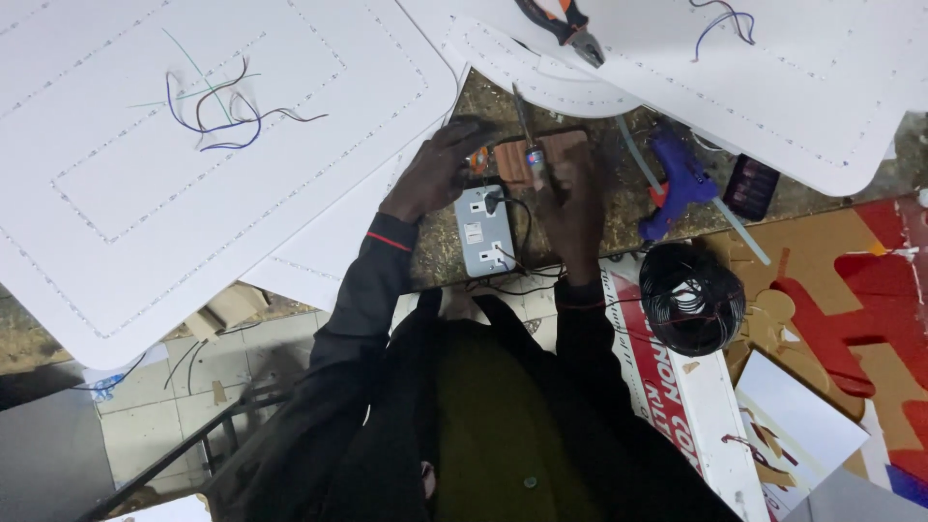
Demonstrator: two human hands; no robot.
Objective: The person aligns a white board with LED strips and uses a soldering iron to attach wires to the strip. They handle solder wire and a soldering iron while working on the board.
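Two hands work at a small brown board (561, 150) on the bench. Your right hand (572, 208) pinches a slim soldering-type tool (527, 130), its tip angled away over the board. Your left hand (440, 169) rests curled beside the board's left edge; whether it grips anything cannot be told. Just nearer you than both hands lies a grey socket block (483, 232) with thin black leads. Right of the grip sit a blue glue gun (681, 184) and a black wire coil (691, 295). Beyond the tool tip, white perforated panels (222, 145) overlap the bench, with pliers (565, 27) on one
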